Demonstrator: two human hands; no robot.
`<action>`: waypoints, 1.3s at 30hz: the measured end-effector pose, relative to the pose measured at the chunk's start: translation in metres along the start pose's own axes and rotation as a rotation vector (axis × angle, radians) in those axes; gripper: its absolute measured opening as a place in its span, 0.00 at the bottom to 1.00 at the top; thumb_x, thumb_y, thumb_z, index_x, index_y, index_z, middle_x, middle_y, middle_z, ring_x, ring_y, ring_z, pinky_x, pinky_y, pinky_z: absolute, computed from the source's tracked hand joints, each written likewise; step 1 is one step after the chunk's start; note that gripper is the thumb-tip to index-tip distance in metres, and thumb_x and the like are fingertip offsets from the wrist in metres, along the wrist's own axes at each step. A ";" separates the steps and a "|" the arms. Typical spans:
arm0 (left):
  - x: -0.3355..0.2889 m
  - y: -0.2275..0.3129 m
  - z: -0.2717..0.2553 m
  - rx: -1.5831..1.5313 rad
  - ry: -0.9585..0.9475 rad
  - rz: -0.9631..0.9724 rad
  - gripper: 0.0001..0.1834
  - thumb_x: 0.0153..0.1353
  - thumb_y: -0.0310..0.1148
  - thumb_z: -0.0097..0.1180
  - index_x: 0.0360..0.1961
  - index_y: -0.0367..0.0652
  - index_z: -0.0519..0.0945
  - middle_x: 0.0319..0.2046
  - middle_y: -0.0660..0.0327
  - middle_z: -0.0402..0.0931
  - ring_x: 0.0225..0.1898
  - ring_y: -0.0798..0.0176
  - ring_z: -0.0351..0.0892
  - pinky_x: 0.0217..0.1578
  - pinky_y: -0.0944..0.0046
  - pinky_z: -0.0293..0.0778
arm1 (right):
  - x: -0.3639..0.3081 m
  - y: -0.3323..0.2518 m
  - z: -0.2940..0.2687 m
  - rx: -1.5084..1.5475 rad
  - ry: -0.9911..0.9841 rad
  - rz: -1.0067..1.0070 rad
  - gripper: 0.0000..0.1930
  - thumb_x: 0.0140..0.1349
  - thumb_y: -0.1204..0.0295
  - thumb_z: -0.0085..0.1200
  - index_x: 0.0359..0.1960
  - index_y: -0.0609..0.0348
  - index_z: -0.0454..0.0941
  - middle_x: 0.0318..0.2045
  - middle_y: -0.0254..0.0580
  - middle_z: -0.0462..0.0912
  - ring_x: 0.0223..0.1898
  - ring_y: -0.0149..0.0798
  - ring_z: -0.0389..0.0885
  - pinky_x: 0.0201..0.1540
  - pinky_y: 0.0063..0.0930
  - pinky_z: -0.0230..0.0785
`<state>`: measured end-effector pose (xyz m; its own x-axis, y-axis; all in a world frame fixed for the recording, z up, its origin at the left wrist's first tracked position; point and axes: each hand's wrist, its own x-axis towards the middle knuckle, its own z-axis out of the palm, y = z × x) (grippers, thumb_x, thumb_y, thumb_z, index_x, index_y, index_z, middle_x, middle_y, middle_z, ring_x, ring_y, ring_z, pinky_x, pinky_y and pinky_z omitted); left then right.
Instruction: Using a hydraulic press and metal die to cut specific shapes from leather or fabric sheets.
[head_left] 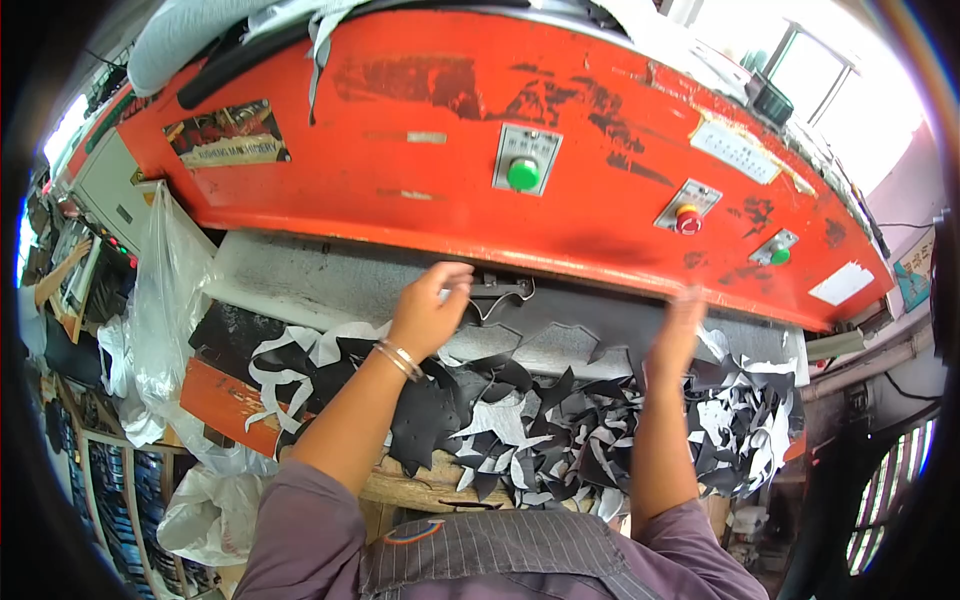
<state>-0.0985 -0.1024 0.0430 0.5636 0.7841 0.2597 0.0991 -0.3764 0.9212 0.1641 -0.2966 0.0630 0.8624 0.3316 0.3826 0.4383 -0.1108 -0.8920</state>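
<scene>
At the far left, another person's arm (62, 278) is reaching in beside a distant worktop, while a clear plastic bag (165, 290) is hanging nearer the machine and a crumpled whitish bag (205, 515) is sitting below it. From here a scuffed red beam (400, 170) is spanning the view, overhanging a pale machine bed (270, 275). The left hand (430, 308), whose wrist is wearing a metal bangle (399, 360), is hovering just below the beam's lower edge; its fingers are curling loosely toward the thumb, and whether they are grasping anything cannot be told. Just to its right, a bent metal strip (490, 291) is lying partly in the beam's shadow. A dark sheet (590, 312) is lying on the bed under the beam's front edge, occupying the space between the two hands and showing a jagged near edge. In front of it, black and white scraps (525, 425) are forming a loose heap. A green button (522, 174) is projecting from the beam above. The right hand (677, 335), blurred, is pointing its fingers upward near the beam's lower edge; whether they are holding anything cannot be told. Farther right, a red knob (688, 220) and a second green button (780, 257) are protruding from the beam.
</scene>
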 end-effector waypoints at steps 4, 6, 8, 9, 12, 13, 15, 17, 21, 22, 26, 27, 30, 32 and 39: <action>0.004 0.096 0.020 0.205 0.183 0.536 0.05 0.60 0.27 0.56 0.30 0.37 0.80 0.27 0.57 0.78 0.32 0.57 0.77 0.33 0.63 0.71 | 0.082 -0.045 -0.060 0.312 0.558 -0.223 0.32 0.71 0.54 0.37 0.65 0.71 0.56 0.67 0.57 0.56 0.69 0.46 0.53 0.69 0.37 0.44; 0.008 0.141 0.026 0.251 0.346 0.853 0.03 0.57 0.26 0.58 0.27 0.41 0.78 0.22 0.59 0.72 0.25 0.54 0.68 0.29 0.58 0.65 | 0.123 -0.053 -0.096 0.158 0.684 -0.298 0.34 0.71 0.52 0.37 0.66 0.71 0.54 0.68 0.59 0.53 0.70 0.49 0.51 0.70 0.39 0.42; 0.004 0.155 0.027 0.424 0.323 0.926 0.05 0.57 0.28 0.57 0.25 0.42 0.76 0.22 0.58 0.72 0.26 0.52 0.69 0.29 0.56 0.65 | 0.139 -0.047 -0.112 -0.215 0.874 -0.195 0.34 0.71 0.51 0.36 0.66 0.70 0.53 0.68 0.60 0.51 0.70 0.51 0.47 0.70 0.41 0.42; 0.005 0.151 0.029 0.556 0.155 0.778 0.09 0.58 0.32 0.55 0.23 0.41 0.74 0.23 0.56 0.72 0.29 0.50 0.70 0.30 0.54 0.65 | 0.138 -0.044 -0.121 -0.210 0.867 -0.196 0.34 0.71 0.51 0.36 0.66 0.70 0.53 0.68 0.60 0.51 0.70 0.51 0.47 0.70 0.41 0.42; -0.030 0.159 0.025 0.590 0.066 0.701 0.11 0.59 0.34 0.54 0.21 0.42 0.72 0.23 0.55 0.73 0.31 0.49 0.71 0.31 0.53 0.67 | 0.105 -0.044 -0.137 -0.105 0.777 -0.288 0.35 0.70 0.51 0.37 0.66 0.70 0.53 0.69 0.59 0.49 0.71 0.49 0.43 0.70 0.41 0.42; -0.051 0.158 0.019 0.527 0.087 0.707 0.12 0.59 0.33 0.54 0.21 0.42 0.71 0.22 0.55 0.71 0.31 0.48 0.71 0.32 0.52 0.67 | 0.070 -0.057 -0.139 0.050 0.671 -0.272 0.34 0.70 0.52 0.38 0.66 0.70 0.54 0.68 0.58 0.51 0.71 0.48 0.46 0.69 0.40 0.42; -0.105 0.151 0.007 0.541 -0.003 0.596 0.14 0.59 0.33 0.54 0.19 0.42 0.69 0.21 0.55 0.70 0.29 0.48 0.71 0.33 0.52 0.68 | 0.008 -0.056 -0.149 0.092 0.376 -0.312 0.31 0.70 0.55 0.40 0.65 0.70 0.57 0.66 0.58 0.56 0.69 0.47 0.52 0.68 0.38 0.45; -0.167 0.117 0.002 0.479 -0.155 0.529 0.15 0.59 0.35 0.55 0.17 0.44 0.70 0.19 0.56 0.69 0.26 0.49 0.71 0.30 0.53 0.69 | -0.069 -0.048 -0.147 0.060 -0.031 -0.260 0.22 0.68 0.65 0.44 0.58 0.68 0.67 0.58 0.53 0.68 0.60 0.45 0.68 0.65 0.37 0.53; -0.286 0.065 -0.002 0.537 -0.342 0.277 0.12 0.60 0.41 0.54 0.26 0.45 0.79 0.25 0.59 0.75 0.32 0.54 0.75 0.37 0.55 0.72 | -0.228 -0.097 -0.126 -0.314 -1.005 -0.741 0.27 0.42 0.55 0.70 0.41 0.58 0.79 0.37 0.46 0.81 0.42 0.49 0.78 0.44 0.41 0.68; -0.306 0.057 -0.002 0.543 -0.276 0.297 0.12 0.60 0.41 0.54 0.26 0.45 0.79 0.26 0.59 0.75 0.34 0.54 0.75 0.39 0.55 0.71 | -0.259 -0.103 -0.118 -0.358 -1.111 -0.717 0.26 0.43 0.55 0.69 0.41 0.59 0.79 0.38 0.44 0.81 0.41 0.48 0.78 0.46 0.39 0.68; -0.328 0.062 0.010 0.593 -0.163 0.223 0.11 0.58 0.39 0.53 0.26 0.44 0.79 0.27 0.59 0.76 0.36 0.54 0.74 0.42 0.55 0.70 | -0.312 -0.085 -0.095 -0.648 -1.034 -0.716 0.21 0.38 0.64 0.69 0.34 0.57 0.77 0.30 0.40 0.79 0.35 0.45 0.78 0.38 0.37 0.71; -0.326 0.061 0.012 0.630 -0.138 0.202 0.10 0.56 0.38 0.53 0.26 0.43 0.79 0.27 0.59 0.76 0.36 0.54 0.74 0.41 0.56 0.70 | -0.312 -0.084 -0.092 -0.617 -1.005 -0.717 0.20 0.37 0.64 0.69 0.32 0.56 0.76 0.29 0.40 0.78 0.34 0.45 0.78 0.36 0.37 0.72; -0.324 0.065 0.015 0.655 -0.117 0.175 0.09 0.53 0.37 0.54 0.26 0.43 0.80 0.28 0.59 0.76 0.36 0.54 0.74 0.40 0.56 0.70 | -0.306 -0.086 -0.094 -0.566 -0.956 -0.713 0.18 0.36 0.65 0.69 0.29 0.55 0.75 0.28 0.39 0.78 0.32 0.44 0.78 0.34 0.37 0.72; -0.308 0.062 0.013 0.644 -0.076 0.194 0.10 0.52 0.38 0.54 0.25 0.43 0.79 0.28 0.59 0.77 0.36 0.54 0.75 0.40 0.55 0.70 | -0.294 -0.092 -0.085 -0.583 -1.007 -0.695 0.18 0.37 0.64 0.69 0.29 0.56 0.76 0.27 0.40 0.79 0.32 0.44 0.79 0.35 0.36 0.72; -0.241 0.070 -0.016 0.615 -0.688 -0.152 0.15 0.57 0.44 0.53 0.22 0.46 0.83 0.26 0.60 0.77 0.35 0.54 0.76 0.39 0.55 0.70 | -0.190 -0.099 -0.043 -0.433 -1.497 -0.272 0.18 0.55 0.55 0.60 0.42 0.52 0.82 0.36 0.49 0.84 0.37 0.53 0.82 0.40 0.42 0.74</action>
<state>-0.2407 -0.3098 0.0495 0.8512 0.4556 -0.2606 0.5172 -0.6430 0.5649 -0.0321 -0.3889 0.0890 -0.1567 0.9426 -0.2950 0.7938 -0.0576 -0.6054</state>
